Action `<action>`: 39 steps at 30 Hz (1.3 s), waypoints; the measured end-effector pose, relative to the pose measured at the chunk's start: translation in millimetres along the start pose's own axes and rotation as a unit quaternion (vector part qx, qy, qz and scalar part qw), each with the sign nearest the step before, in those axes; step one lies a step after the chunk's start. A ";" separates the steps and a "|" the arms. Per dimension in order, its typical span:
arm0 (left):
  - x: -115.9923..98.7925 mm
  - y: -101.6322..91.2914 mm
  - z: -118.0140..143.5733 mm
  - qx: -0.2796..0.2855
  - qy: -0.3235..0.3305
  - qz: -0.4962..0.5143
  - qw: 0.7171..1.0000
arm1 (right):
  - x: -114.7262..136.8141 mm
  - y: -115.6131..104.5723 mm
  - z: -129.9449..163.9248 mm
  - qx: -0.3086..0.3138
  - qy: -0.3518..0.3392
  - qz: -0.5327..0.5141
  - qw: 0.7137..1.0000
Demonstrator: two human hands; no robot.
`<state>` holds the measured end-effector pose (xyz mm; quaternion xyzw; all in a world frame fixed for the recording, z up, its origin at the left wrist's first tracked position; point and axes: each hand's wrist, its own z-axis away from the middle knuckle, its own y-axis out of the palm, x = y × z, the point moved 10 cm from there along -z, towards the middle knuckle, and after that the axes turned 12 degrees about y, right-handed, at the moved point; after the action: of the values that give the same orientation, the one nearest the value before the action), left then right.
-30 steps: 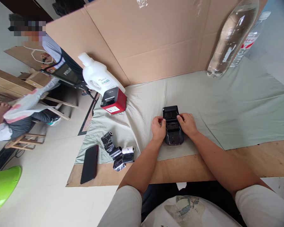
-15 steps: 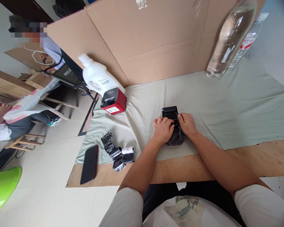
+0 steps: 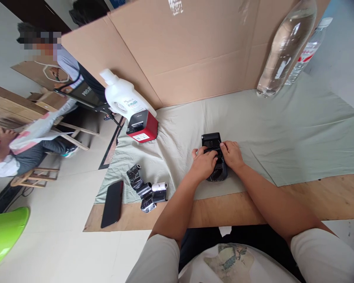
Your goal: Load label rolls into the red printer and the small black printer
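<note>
A black handheld device (image 3: 218, 174) with a recessed compartment in its upper half lies on the cloth in front of me. My left hand (image 3: 203, 165) reaches over it from the left, its fingers bent and pressing into the middle of the device. Along the right edge, my right hand (image 3: 231, 154) holds the device, the thumb near its upper side and the other fingers partly hidden. Part of the device's middle is covered by my left fingers.
Left of my arms lie several small paper rolls with black printed strips (image 3: 144, 192) and a black phone (image 3: 112, 204). Behind them stand a red-and-black box-shaped device (image 3: 143, 126) and a white jug (image 3: 125, 96). Water bottles (image 3: 283, 55) lean by the cardboard panel (image 3: 200, 59). Other people sit at left.
My left fingers have shifted slightly on the device, spreading a little over its middle. My right hand stays at the right edge. The view has shifted a little.
</note>
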<state>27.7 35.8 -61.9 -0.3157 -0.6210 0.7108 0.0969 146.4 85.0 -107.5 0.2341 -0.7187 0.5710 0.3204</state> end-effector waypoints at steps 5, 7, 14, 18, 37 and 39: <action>-3.9 -0.8 -3.6 0.019 0.013 -0.004 1.000 | 0.8 -0.6 -0.1 0.001 -0.021 0.010 1.000; -7.0 -3.3 -7.1 0.031 0.027 -0.014 0.999 | -1.1 -0.2 -0.6 -0.001 -0.027 0.017 0.999; -23.1 -11.5 -21.1 0.106 0.080 -0.080 0.988 | -5.6 3.0 -3.6 -0.005 -0.029 0.037 0.999; -25.1 -25.2 -24.7 0.061 0.095 -0.063 0.992 | -3.2 1.8 -2.4 -0.001 -0.033 0.034 0.999; 219.7 -102.9 156.5 0.132 -0.228 0.088 0.961 | -3.2 -0.1 -2.0 0.008 -0.018 0.032 0.999; 228.2 -86.0 153.4 0.176 -0.240 0.034 0.954 | -3.5 -0.1 -2.1 0.013 -0.013 0.036 0.999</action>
<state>-259.9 48.7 -51.1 -0.1349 -0.4801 0.8664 -0.0254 149.3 86.9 -109.7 0.2193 -0.7232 0.5884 0.2876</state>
